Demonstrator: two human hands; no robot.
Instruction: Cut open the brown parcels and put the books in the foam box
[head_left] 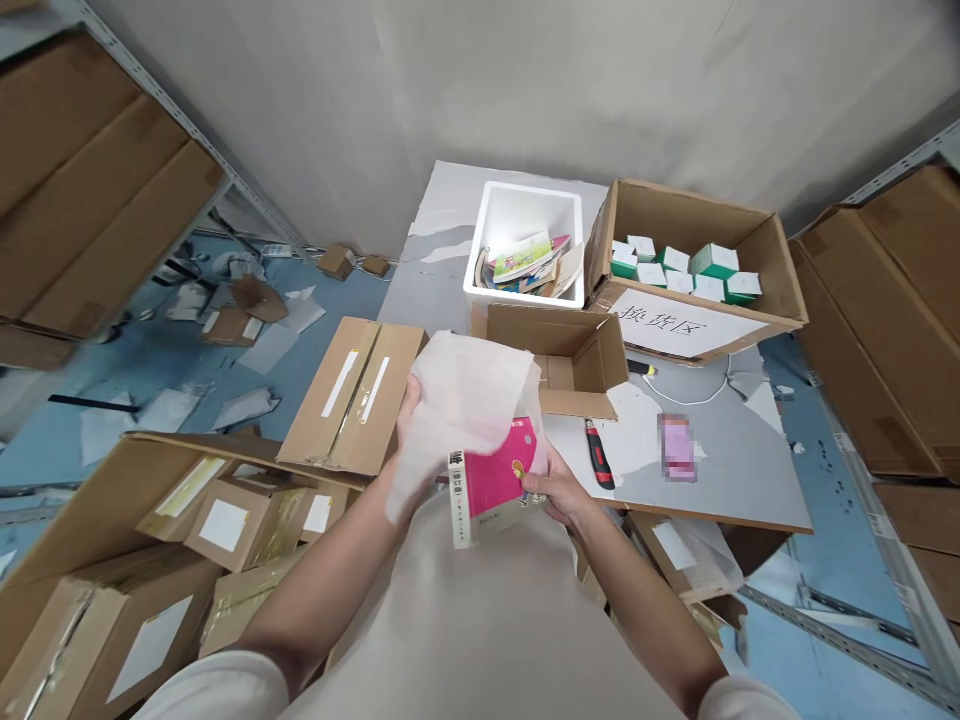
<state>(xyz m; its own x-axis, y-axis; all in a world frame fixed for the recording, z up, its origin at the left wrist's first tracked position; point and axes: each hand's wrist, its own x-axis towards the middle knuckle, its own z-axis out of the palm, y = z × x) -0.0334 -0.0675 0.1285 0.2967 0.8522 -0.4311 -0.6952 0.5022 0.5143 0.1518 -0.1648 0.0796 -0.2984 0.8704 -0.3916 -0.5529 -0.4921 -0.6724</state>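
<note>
A thick book point(491, 482) with a pink cover and a white spine is held tilted in front of my chest. My right hand point(561, 485) grips its right edge, the thumb lying on the cover. A thin white wrapping sheet point(472, 385) drapes over the upper part of the book. My left hand point(407, 410) is closed on the sheet's left side; most of its fingers are hidden behind the sheet. Just beyond the book stands an open cardboard box point(577, 408), its visible inside bare. A closed, taped carton point(319, 395) lies to the left of my left hand.
On the grey table point(720, 470) are a red-and-black utility knife point(598, 455) and a blurred pink object point(678, 447). Behind stand a white foam bin point(486, 290) of booklets and a labelled carton point(765, 318) holding green-and-white boxes. A large carton point(112, 465) of parcels is at lower left.
</note>
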